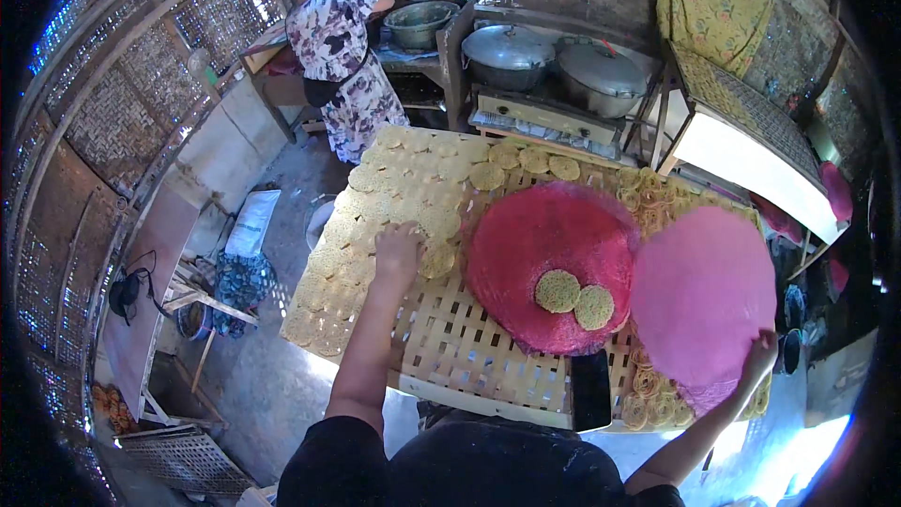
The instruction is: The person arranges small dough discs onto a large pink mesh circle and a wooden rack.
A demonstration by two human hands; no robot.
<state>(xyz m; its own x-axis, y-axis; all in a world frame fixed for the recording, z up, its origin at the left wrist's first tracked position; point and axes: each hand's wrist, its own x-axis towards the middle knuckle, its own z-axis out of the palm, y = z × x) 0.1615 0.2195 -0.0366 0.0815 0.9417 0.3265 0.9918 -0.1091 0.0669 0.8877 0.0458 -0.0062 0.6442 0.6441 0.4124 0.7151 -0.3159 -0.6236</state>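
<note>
My left hand (401, 249) reaches over the slatted bamboo rack (450, 343), its fingers apart and touching the thin round yellowish discs (436, 261) spread there. My right hand (762, 354), at the right side, is closed on the lower edge of a round pink sheet (704, 291). This sheet looks thin and slightly blurred. Between my hands lies a deep red round sheet (540, 244), with two speckled greenish-yellow discs (558, 291) near its lower edge. What lies under my left palm is hidden.
A black phone-like slab (590, 391) rests at the rack's near edge. Coiled, noodle-like rounds (648, 383) cover its right part. Behind stand large lidded metal pots (510, 52). Another person (343, 61) in a patterned outfit works at a basin (419, 26). A slanted rack (751, 113) stands right.
</note>
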